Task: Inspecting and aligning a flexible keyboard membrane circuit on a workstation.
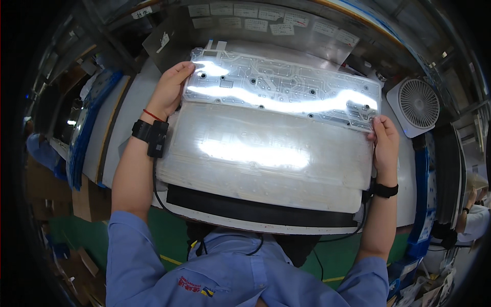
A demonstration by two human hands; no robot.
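A clear keyboard membrane sheet (279,84) with printed circuit traces and dark round holes is stretched between my two hands. Its upper left edge carries two short flat ribbon tails (221,46). My left hand (173,87) pinches the left end, thumb on top. At the lower right corner my right hand (384,135) grips the sheet the same way. Below it lies a stack of translucent plastic sheets (245,176), and the membrane's lower edge overlaps the stack's far part. Bright glare hides some of the printed pattern on the membrane.
A black mat (255,207) shows under the stack, on a white worktable (404,179). A white fan (418,105) stands at the right. Behind is a metal panel (276,38) with paper labels. Blue bins (423,204) line the right; another person's arm (463,217) shows beyond.
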